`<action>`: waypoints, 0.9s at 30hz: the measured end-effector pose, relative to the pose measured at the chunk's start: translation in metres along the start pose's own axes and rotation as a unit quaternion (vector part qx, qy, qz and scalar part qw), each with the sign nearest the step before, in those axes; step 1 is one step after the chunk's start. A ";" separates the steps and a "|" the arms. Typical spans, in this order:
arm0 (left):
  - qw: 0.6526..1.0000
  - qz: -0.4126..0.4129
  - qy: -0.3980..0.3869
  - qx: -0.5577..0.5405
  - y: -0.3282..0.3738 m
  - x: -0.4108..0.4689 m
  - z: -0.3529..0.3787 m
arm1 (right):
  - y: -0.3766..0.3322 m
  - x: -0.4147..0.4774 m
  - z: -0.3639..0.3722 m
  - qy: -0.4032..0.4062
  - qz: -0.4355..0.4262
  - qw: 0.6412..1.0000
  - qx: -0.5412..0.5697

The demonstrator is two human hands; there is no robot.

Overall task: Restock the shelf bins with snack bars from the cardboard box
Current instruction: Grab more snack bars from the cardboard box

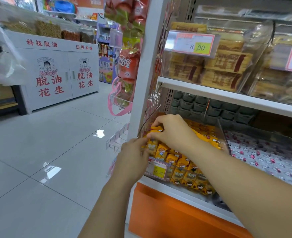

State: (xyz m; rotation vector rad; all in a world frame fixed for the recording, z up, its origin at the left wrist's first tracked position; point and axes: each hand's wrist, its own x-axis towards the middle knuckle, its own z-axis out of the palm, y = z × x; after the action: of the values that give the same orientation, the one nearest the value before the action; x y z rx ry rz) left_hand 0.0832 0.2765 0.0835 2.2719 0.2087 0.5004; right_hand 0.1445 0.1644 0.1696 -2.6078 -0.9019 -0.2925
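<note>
Plastic bag (pixel 6 66): far left edge, translucent white, blurred, hanging in mid-air.
White cabinet (pixel 55 74): left background, two doors printed with red characters, standing on the floor, trays of brown snacks on top.
Floor tiles (pixel 38 152): pale grey, glossy, with light reflections, filling the lower left.
Hanging snack bags (pixel 128 66): red and green packs, hung down the end of the shelf unit, above a pink wire holder.
Left hand (pixel 133 157): at the front left corner of the bin, fingers curled, tips against the yellow packs; cannot tell whether pinching one or only touching.
Right hand (pixel 172 131): over the left end of the bin, just above the left hand, fingers bent down and clasping the topmost pack.
Yellow snack bars (pixel 184 174): inside the bin on the lower shelf, stacked in rows behind its front wall and heaped up to the rim.
Clear bin (pixel 224 134): transparent, tilted forward, leftmost on the lower shelf.
Lower price tag (pixel 157 169): on the bin's front, yellow patch reading 15.80.
Orange panel (pixel 167 217): base of the shelf unit, below the bin.
Upper price tag (pixel 193 42): shelf above, reading 8.00.
Brown-and-yellow packs (pixel 224 66): stacked in the upper clear bin behind that tag.
Pink-and-white sweets (pixel 262 158): neighbouring bin, just right of the yellow one.
</note>
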 end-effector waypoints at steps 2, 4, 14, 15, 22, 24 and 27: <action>0.999 -0.005 -0.022 0.034 -0.001 0.000 0.002 | 0.001 -0.002 0.006 -0.044 0.001 0.999 -0.032; 0.996 -0.006 -0.035 0.079 -0.003 -0.002 0.001 | 0.003 -0.006 0.009 -0.074 0.000 0.996 -0.043; 0.997 0.071 0.016 0.001 0.018 -0.006 0.004 | 0.073 -0.023 0.000 0.015 0.204 0.978 -0.030; 0.997 0.080 0.019 0.002 0.021 -0.005 0.005 | 0.078 -0.026 0.000 -0.008 0.226 0.973 -0.048; 0.996 0.054 0.015 0.068 0.019 -0.001 0.014 | 0.087 -0.020 0.001 -0.050 0.278 0.956 -0.078; 0.995 0.051 0.008 0.090 0.017 -0.004 0.013 | 0.090 -0.018 0.000 -0.034 0.277 0.958 -0.063; 0.992 0.043 -0.009 0.121 0.015 -0.005 0.011 | 0.096 -0.019 -0.009 0.035 0.262 0.964 -0.028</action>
State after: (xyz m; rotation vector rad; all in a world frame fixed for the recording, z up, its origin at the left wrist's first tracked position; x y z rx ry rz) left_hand 0.0832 0.2573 0.0860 2.5301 0.1706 0.5236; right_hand 0.1893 0.0804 0.1462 -2.7450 -0.1588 -0.2628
